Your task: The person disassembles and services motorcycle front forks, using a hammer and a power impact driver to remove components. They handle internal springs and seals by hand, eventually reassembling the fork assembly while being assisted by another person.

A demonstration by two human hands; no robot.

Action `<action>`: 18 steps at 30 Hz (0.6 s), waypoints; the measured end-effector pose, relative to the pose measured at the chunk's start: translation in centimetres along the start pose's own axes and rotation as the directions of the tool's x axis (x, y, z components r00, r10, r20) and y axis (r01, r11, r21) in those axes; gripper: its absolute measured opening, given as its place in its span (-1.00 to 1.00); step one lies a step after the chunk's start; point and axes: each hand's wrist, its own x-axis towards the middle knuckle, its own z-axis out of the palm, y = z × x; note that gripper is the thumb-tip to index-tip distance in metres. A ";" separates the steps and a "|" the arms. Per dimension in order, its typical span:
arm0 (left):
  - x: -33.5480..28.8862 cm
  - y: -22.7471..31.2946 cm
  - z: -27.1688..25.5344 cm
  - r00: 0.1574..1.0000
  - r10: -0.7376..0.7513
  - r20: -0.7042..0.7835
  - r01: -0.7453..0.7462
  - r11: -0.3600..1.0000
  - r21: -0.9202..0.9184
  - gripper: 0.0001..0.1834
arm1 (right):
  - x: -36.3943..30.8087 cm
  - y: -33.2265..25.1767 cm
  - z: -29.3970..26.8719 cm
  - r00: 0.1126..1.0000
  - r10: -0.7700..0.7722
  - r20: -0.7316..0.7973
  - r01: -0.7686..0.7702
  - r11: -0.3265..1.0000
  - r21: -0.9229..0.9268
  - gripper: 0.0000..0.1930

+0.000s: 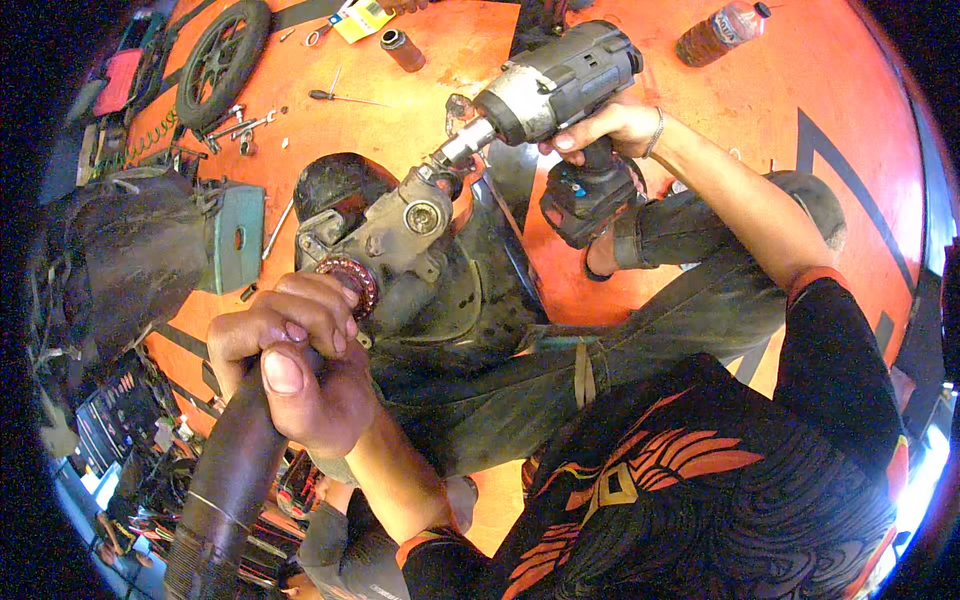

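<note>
My left hand is closed around a thick dark metal tube that runs toward the lower edge; it looks like a steering stem. At the tube's far end are a ring of bearing balls with reddish grease and a worn metal fork clamp. With its fingers around the handle, my right hand holds a black and silver cordless impact wrench. The wrench's socket meets the upper end of the clamp. What sits inside the socket is hidden. Below the clamp is a dark, dirty body panel.
On the orange floor lie a spoked wheel, a screwdriver, loose tools, a dark canister and a bottle of dark liquid. A teal box stands left of the clamp. Part of another hand shows at the top edge.
</note>
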 end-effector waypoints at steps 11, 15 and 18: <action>-0.7 0.1 0.8 0.999 0.006 -0.054 -0.006 1.000 0.004 -0.65 | 0.6 -1.2 -0.3 1.000 -0.010 0.025 0.014 0.986 -0.167 -0.71; -0.1 -0.1 0.5 0.999 -0.004 -0.041 0.003 1.000 -0.020 -0.65 | 0.6 -2.3 1.2 0.998 0.038 0.047 -0.036 0.998 -0.051 -0.70; 0.1 -0.1 0.3 1.000 0.008 -0.005 -0.008 1.000 -0.027 -0.67 | 0.4 -2.5 1.8 1.000 0.018 -0.008 -0.019 0.982 -0.189 -0.75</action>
